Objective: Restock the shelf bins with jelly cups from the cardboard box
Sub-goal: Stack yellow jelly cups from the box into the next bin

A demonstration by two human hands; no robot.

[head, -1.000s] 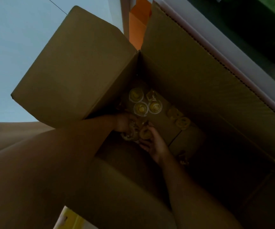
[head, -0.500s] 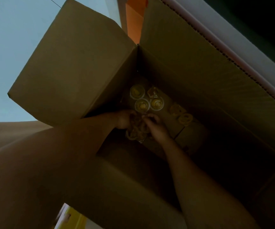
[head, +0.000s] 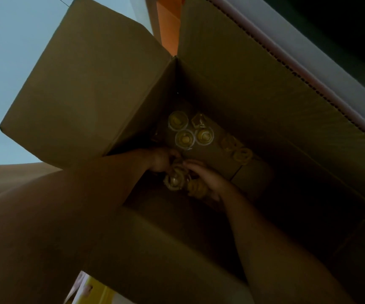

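Fingers of both grips were curled deep inside the cardboard box (head: pixel 254 102), at the centre of the frame. The left grip (head: pixel 160 160) clasped a bunch of jelly cups (head: pixel 174 179) that hung just below it. The right grip (head: pixel 210 178), touching that bunch from the right, clutched another cup (head: pixel 197 189) under its palm; dim light hid how many each one had. Just above the grips, three more cups (head: pixel 184 139) stood lid-up and close together on the box floor, with a fourth cup (head: pixel 199 121) tipped beside them. Right of these, two cups (head: pixel 239 154) lay on their sides. A wide flap (head: pixel 85 88) stood open toward the upper left of the frame, against a pale blue-grey surface (head: pixel 12 51). An orange panel (head: pixel 168 25) showed at the top edge, a grey ledge (head: pixel 308 53) ran along the upper right, and something yellow (head: pixel 95 290) peeked out under the box at the bottom left.
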